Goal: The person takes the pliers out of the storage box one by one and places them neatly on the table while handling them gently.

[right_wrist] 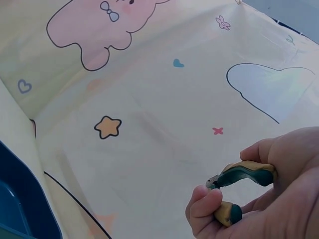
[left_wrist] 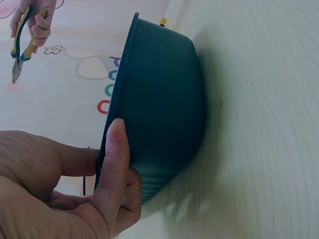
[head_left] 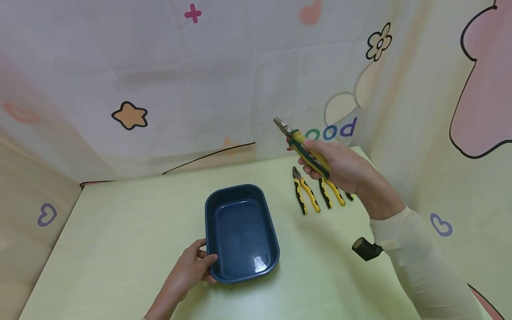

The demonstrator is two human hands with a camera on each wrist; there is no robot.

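A dark blue rectangular tray (head_left: 242,231) stands on the table, its inside bare. My left hand (head_left: 192,264) pinches its near left rim, thumb over the edge and fingers against the outer wall, as the left wrist view (left_wrist: 94,194) also shows. Raised above the table's far right, my right hand (head_left: 340,162) grips green-and-yellow pliers (head_left: 306,153), their metal nose pointing up and left. In the right wrist view the fingers curl round the pliers' handles (right_wrist: 249,174). Below that hand lie black-and-yellow pliers (head_left: 305,191) and a second such pair (head_left: 332,193), partly covered by the hand.
Another black-and-yellow handle tip (head_left: 350,196) peeks out by the right wrist. A black cylindrical piece (head_left: 366,249) sticks out from the right sleeve. Printed cloth (head_left: 180,89) hangs behind and at both sides of the pale table (head_left: 120,249).
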